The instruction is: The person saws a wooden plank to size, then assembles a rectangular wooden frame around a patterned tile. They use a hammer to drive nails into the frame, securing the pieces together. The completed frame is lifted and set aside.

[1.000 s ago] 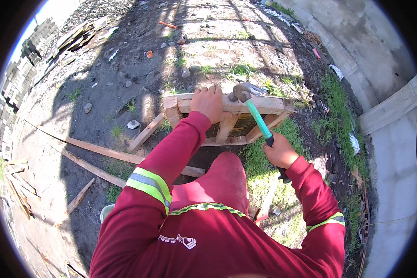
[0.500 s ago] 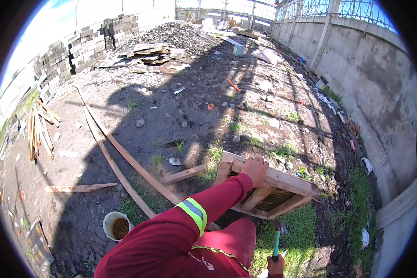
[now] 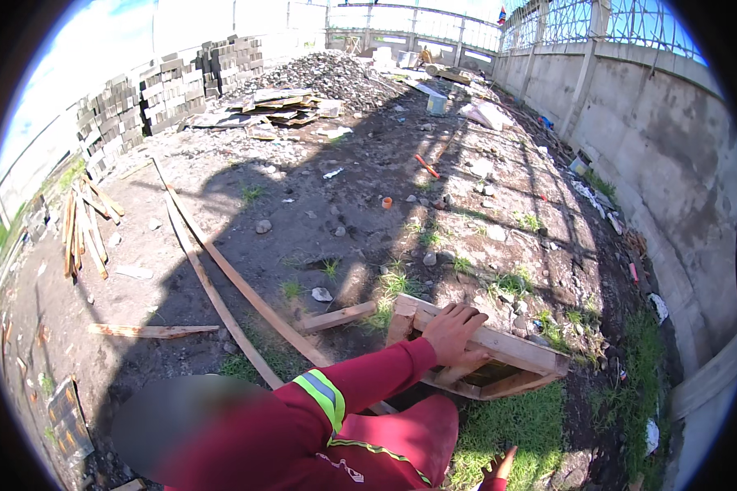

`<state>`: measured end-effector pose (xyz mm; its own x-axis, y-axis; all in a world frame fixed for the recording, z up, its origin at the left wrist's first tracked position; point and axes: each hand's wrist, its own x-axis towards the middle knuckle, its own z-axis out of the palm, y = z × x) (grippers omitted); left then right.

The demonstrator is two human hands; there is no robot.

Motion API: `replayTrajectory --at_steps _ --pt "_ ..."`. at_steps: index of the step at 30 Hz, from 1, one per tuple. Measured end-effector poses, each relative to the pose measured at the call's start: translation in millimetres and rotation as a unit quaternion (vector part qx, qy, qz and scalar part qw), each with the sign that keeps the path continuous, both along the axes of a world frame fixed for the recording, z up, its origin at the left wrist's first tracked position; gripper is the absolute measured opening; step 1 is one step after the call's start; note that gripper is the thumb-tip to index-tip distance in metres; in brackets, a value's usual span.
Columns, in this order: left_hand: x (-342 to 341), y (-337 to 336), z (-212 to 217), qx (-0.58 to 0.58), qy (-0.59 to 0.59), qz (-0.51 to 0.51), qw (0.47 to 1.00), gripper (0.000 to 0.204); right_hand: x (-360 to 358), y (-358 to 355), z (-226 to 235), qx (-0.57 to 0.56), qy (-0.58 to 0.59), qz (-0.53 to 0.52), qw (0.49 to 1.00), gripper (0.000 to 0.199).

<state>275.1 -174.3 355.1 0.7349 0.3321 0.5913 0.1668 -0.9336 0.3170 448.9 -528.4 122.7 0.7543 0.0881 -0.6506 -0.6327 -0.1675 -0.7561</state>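
Note:
A box-like wooden frame (image 3: 512, 331) of rough boards leans on the grass in front of me, by my bent knee. My left hand (image 3: 454, 334) is closed over its top board, fingers on the upper edge and thumb on the near side. Low in the picture, beside the grass, is my right hand (image 3: 499, 468), partly cut off by the lower edge. Its visible fingers are spread apart, and no tool shows in it. The hammer seen before is out of sight.
A short board (image 3: 338, 317) and two long planks (image 3: 246, 299) lie left of the frame. Farther left are a stick pile (image 3: 86, 221) and a single board (image 3: 154, 331). A concrete wall (image 3: 663, 139) runs along the right. A blurred patch hides the lower left.
The hammer has gone from view, and my right hand's fingers have spread. My left hand keeps hold of the frame, its fingers slightly shifted. The bucket at lower left is now hidden.

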Motion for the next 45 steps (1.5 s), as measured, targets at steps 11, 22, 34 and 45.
replayTrajectory --at_steps 11,22,34,45 --pt "-108.4 -20.8 -8.2 -0.233 -0.230 0.011 0.945 0.036 12.6 109.5 171.7 0.361 -0.022 -0.041 0.932 0.107" --pt "-170.4 15.1 -82.5 -0.878 -0.101 0.164 0.437 0.113 48.4 51.6 169.3 0.318 0.094 0.172 0.928 0.078" --pt "-182.6 -66.5 -110.4 -0.929 -0.100 0.089 0.344 0.045 48.3 60.1 169.2 0.341 0.103 0.145 0.923 0.054" --pt "-206.2 -42.0 -177.0 -0.930 -0.205 -0.047 0.303 0.041 10.6 55.6 184.0 0.389 0.042 0.121 0.912 0.042"
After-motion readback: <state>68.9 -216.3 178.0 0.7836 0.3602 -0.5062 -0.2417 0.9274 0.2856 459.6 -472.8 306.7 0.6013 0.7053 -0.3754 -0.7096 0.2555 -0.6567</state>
